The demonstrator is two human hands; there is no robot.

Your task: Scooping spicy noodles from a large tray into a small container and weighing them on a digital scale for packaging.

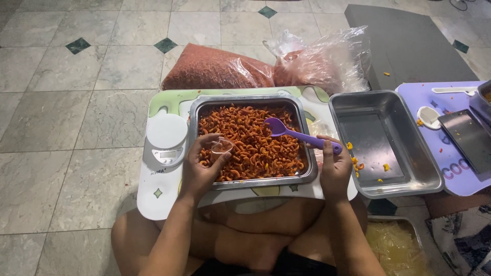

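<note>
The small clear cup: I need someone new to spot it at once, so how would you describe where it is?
Start at the steel tray full of orange curled snacks on the white lap table. At the tray's left side, the left hand holds the small clear cup over the snacks. It is the only see-through plastic thing there; the right hand holds a purple spoon.

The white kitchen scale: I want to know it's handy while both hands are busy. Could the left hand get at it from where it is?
Probably yes. The left hand holds a small clear cup over the tray of orange macaroni, and the white scale sits just beside that tray on the same lap table, with nothing between them. The cup would need setting down first.
</note>
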